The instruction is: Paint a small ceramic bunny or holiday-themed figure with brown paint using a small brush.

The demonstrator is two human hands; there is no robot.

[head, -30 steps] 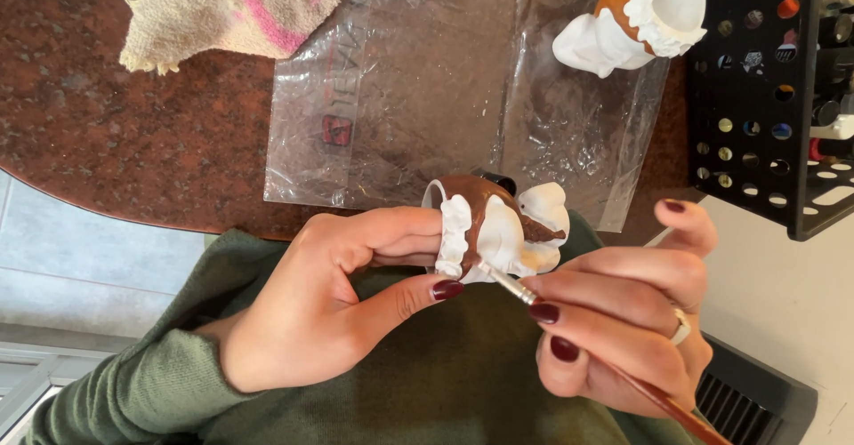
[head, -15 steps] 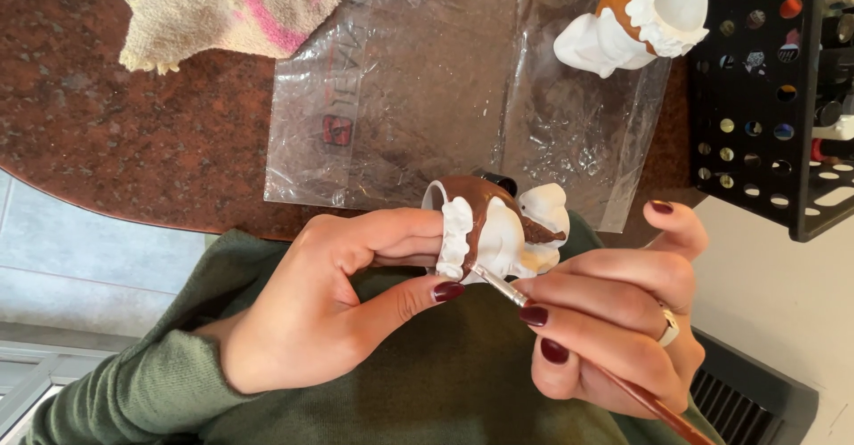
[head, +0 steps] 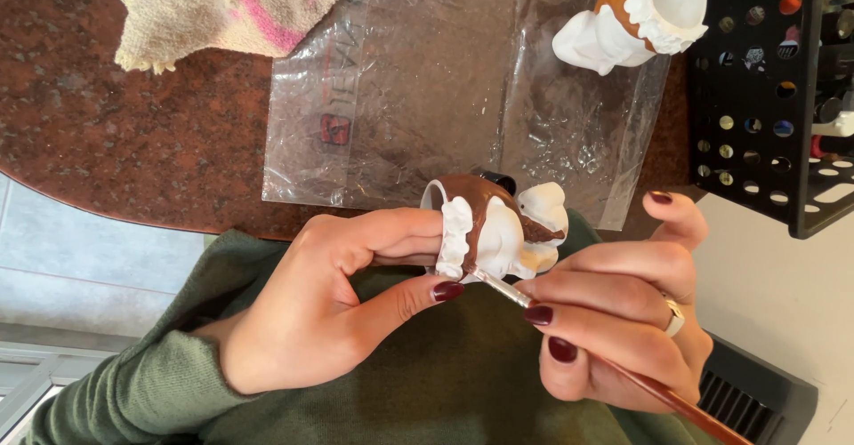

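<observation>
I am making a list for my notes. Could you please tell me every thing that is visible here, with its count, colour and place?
ceramic figurine: 1, brown and white, in left hand
paintbrush: 1, reddish-brown handle, in right hand, tip at figurine
second figurine: 1, orange and white, top right on plastic
plastic bag: 1, clear, flat on countertop
cloth: 1, beige with pink, top left
countertop: 1, reddish-brown speckled
rack: 1, black, right
left hand: 1
right hand: 1

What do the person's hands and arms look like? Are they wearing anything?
The left hand comes out of a soft olive-green knit sleeve that ends at the wrist. The right hand wears a ring, silver-looking with a touch of gold, on one finger. The fingernails on both hands are painted a dark, glossy burgundy red. No gloves, watch or bracelets show.
</observation>
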